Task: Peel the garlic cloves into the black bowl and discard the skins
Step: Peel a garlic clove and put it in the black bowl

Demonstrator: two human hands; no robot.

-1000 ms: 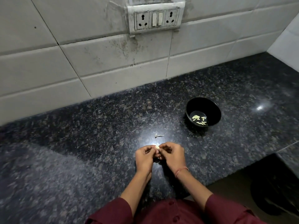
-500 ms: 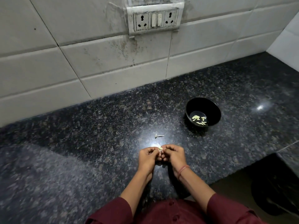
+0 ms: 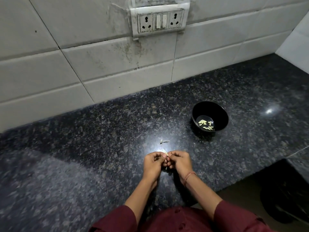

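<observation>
Your left hand (image 3: 154,162) and right hand (image 3: 179,162) both pinch one garlic clove (image 3: 165,153) with curled fingertips, near the counter's front edge. Strip the skin fully, then drop the clove into the black bowl (image 3: 217,111), far right.

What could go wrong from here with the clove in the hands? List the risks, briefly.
1. The garlic clove is only pinched between the fingertips of the left hand and the right hand. It could slip onto the countertop or past its near edge.
2. The black bowl stands apart, ahead and to the right, so a tossed clove may miss it.
3. A pale scrap lies on the countertop. More bits could scatter on the speckled stone and go undiscarded.
</observation>
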